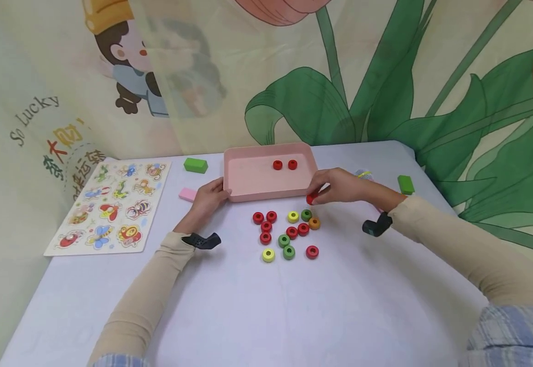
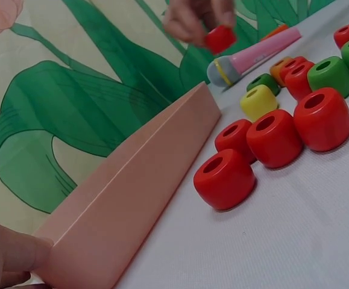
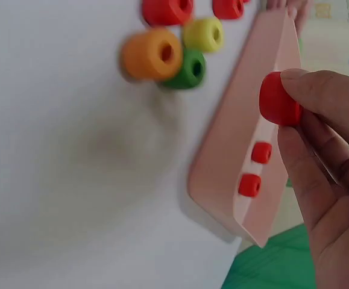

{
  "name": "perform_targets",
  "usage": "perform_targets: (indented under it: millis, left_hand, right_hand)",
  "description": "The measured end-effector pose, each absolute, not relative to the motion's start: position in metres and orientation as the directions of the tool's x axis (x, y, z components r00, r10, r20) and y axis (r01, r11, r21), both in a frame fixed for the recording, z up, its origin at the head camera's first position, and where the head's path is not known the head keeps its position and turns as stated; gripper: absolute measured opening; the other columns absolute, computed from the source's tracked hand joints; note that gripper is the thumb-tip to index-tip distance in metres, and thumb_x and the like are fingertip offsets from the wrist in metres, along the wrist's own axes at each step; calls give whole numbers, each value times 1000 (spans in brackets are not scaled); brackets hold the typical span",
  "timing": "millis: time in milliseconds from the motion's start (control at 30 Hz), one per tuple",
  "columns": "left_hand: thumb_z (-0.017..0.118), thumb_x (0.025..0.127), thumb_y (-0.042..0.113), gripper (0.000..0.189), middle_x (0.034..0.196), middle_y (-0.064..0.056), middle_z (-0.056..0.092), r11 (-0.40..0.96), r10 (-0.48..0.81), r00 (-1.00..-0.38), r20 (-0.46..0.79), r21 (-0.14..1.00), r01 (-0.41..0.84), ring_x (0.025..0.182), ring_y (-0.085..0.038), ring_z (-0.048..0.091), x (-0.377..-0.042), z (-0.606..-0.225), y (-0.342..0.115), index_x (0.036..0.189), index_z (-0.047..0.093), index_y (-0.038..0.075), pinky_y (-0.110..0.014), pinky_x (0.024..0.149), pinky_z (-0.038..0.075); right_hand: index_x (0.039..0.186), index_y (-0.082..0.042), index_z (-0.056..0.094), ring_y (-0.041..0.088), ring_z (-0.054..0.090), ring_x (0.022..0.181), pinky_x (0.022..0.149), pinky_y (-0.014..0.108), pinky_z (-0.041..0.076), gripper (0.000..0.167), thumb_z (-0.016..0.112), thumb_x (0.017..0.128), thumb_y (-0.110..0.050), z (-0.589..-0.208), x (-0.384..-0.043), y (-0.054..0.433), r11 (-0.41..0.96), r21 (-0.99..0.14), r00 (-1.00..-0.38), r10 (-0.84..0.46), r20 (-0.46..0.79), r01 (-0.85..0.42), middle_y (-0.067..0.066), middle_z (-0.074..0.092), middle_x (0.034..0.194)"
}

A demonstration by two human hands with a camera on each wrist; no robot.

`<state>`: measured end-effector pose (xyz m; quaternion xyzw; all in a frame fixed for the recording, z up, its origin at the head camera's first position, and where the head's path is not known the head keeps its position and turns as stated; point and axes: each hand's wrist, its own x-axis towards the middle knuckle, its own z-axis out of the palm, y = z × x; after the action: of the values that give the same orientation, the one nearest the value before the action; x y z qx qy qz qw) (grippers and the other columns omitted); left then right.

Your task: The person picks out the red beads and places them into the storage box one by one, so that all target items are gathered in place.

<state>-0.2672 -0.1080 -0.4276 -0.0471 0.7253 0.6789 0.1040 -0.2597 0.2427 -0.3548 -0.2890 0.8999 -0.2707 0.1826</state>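
Red, yellow, green and orange beads lie loose on the white cloth. Past them I see the left hand gripping the pink tray at its left corner; the right hand pinches a red bead near the right corner. Two more red beads sit farther back, inside.

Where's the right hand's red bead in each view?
Head: red bead just right of centre, slightly below the middle, in the right hand.
Left wrist: red bead at the top, right of centre.
Right wrist: red bead right of centre, in the upper half.
Shared landmark: the pink tray, visible in all three.
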Motion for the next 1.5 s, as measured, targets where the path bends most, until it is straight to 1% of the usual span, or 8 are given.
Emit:
perform_targets:
  millis: [267,533,700,833,933,1100,1300,1500]
  left_hand:
    - [57,97,1,58,151,-17,39,87,100,-973,-209,976,-201,136,-22,41,-270,-428,-103,150,35,-1,-33,108,39]
    - [56,96,-1,58,151,-20,39,74,99,-979,-176,983,-169,136,-24,40,-272,-425,-107,150,34,-4,-33,109,38]
    - [57,96,-1,58,150,-20,39,62,98,-980,-174,984,-168,136,-24,41,-273,-425,-109,149,35,-4,-33,109,39]
    - [57,96,-1,58,150,-20,39,56,98,-978,-183,982,-178,136,-23,40,-272,-426,-109,150,35,-4,-33,109,39]
    - [57,96,-1,58,151,-19,39,58,97,-978,-186,982,-181,136,-23,40,-271,-426,-109,150,34,-3,-33,109,38]
    - [58,97,1,59,152,-17,38,79,86,-975,-204,977,-198,137,-22,39,-269,-428,-111,151,34,-1,-33,109,37]
    - [58,97,3,60,152,-16,37,74,81,-971,-224,973,-219,137,-21,39,-266,-427,-112,151,34,0,-33,110,37]
    - [58,97,3,60,153,-15,37,59,84,-970,-228,973,-224,138,-21,38,-267,-428,-111,152,33,1,-33,110,36]
  right_hand:
    - [116,-1,71,26,62,103,87,37,56,31,76,86,-8,-345,-307,230,721,-558,-797,-582,-164,-411,8,64,109]
    - [118,0,70,25,60,103,88,35,56,30,73,88,-6,-346,-338,207,754,-523,-806,-559,-194,-397,10,64,113]
    - [118,1,70,26,61,100,89,34,55,30,72,89,-4,-355,-353,194,759,-532,-801,-554,-228,-374,12,65,112]
    - [114,2,71,25,61,96,89,33,55,27,74,87,-3,-363,-359,186,764,-530,-807,-546,-226,-368,12,67,107]
    - [110,1,73,25,60,94,87,33,55,25,75,86,-4,-366,-360,181,777,-498,-811,-543,-218,-386,11,67,104]
    - [104,-2,75,24,59,92,85,31,54,18,76,87,-7,-371,-360,176,797,-465,-813,-532,-239,-385,9,68,98]
    - [109,-3,74,25,59,96,88,31,54,23,75,87,-7,-377,-362,173,800,-483,-806,-524,-275,-355,9,67,103]
    - [112,-3,74,25,59,97,89,30,54,25,75,87,-6,-380,-361,173,810,-486,-818,-500,-284,-327,9,68,105]
